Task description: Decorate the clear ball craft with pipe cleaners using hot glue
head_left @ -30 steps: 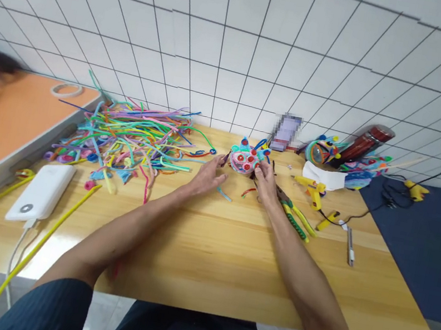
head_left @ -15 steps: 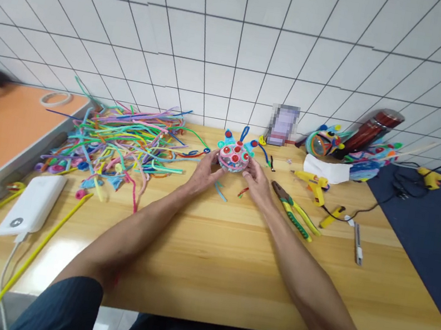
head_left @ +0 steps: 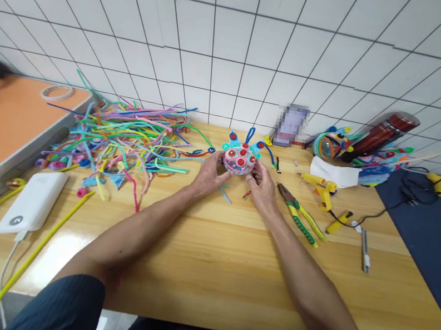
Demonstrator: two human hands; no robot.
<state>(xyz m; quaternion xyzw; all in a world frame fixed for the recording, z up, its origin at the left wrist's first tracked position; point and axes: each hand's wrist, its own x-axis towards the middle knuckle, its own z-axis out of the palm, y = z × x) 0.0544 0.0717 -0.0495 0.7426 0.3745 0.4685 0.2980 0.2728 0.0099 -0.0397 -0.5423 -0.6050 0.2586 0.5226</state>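
Between my two hands sits a small pipe-cleaner craft (head_left: 240, 160), pink and light blue with red round spots, horn-like points and a dark blue loop on top. My left hand (head_left: 209, 174) grips its left side, thumb toward the front. On the right side my right hand (head_left: 262, 188) holds it with curled fingers. The craft rests on or just above the wooden table (head_left: 187, 261); which one I cannot tell. A light blue pipe-cleaner scrap (head_left: 225, 194) and a short red-green scrap (head_left: 246, 195) lie just in front of it.
Left is a heap of coloured pipe cleaners (head_left: 122, 143), with a white power bank (head_left: 33, 201) nearer me. Pliers (head_left: 299, 215), a yellow glue gun (head_left: 320, 187) and a cutter knife (head_left: 365, 251) lie right. Behind are a phone (head_left: 290, 126) and a red flask (head_left: 386, 137).
The whole view has shifted slightly, so most things appear a little further right. Both hands stay on the craft, with the right fingers slightly more curled.
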